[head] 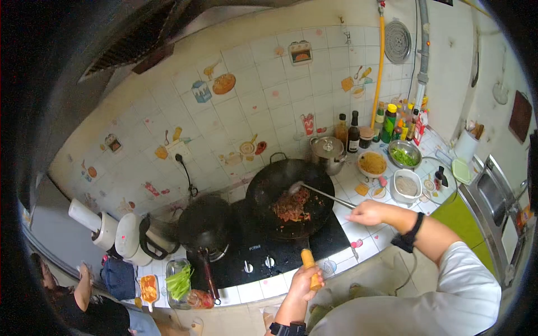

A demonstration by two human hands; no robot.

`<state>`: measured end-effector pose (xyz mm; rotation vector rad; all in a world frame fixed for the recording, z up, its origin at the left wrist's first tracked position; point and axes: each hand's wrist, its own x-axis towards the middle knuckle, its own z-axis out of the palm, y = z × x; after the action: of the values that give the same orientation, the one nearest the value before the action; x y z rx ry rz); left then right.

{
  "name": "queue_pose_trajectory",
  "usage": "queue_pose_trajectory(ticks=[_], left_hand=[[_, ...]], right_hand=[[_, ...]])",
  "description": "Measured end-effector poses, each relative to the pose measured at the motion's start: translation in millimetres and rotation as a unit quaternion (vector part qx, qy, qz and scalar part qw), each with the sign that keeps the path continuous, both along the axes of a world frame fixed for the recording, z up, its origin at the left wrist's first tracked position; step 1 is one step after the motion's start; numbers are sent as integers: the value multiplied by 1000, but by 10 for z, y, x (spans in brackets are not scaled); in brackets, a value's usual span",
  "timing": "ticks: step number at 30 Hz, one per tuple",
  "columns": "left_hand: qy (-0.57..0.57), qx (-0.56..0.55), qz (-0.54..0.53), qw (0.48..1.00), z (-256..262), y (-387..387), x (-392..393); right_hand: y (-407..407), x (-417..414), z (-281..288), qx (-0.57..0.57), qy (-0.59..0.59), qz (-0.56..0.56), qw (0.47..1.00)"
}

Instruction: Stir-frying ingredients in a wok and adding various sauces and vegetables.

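My left hand [305,280] is closed around the wooden handle [308,260] of a large black wok [265,185], which sits on the right burner of a black glass gas hob [248,264]. In my right hand [370,213] is the long metal handle of a cooking ladle or spatula [325,194]. Its head reaches into the wok and touches browned chopped food [292,206], seemingly meat with reddish bits. What shape the head has is hard to tell. On the left burner stands a smaller dark pan [206,220], its long handle pointing towards me.
Right of the wok are a lidded steel pot [328,148], a bowl of noodles [372,164], a steel bowl of chopped greens [404,154], a white container [406,186] and several bottles [390,122]. Leftward lie a dish of green stalks [178,281], a jar [199,299] and another person [92,311].
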<state>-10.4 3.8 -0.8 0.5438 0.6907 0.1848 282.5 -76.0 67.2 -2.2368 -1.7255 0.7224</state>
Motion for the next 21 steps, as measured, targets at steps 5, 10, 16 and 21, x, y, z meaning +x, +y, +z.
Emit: queue_pose_trajectory(ticks=[5,10,16,21], left_hand=[[-20,-8,1,1000,2,50,-96],[1,-5,9,1000,104,80,-178],[4,7,-15,1000,100,56,-59],[-5,1,-5,1000,51,86,-103]], right_hand=[[-128,-366,-95,0,-36,80,996],[-676,-300,332,-45,-72,63,994],[295,-337,-185,0,-47,8,999],[29,-437,-165,-93,-24,112,989]])
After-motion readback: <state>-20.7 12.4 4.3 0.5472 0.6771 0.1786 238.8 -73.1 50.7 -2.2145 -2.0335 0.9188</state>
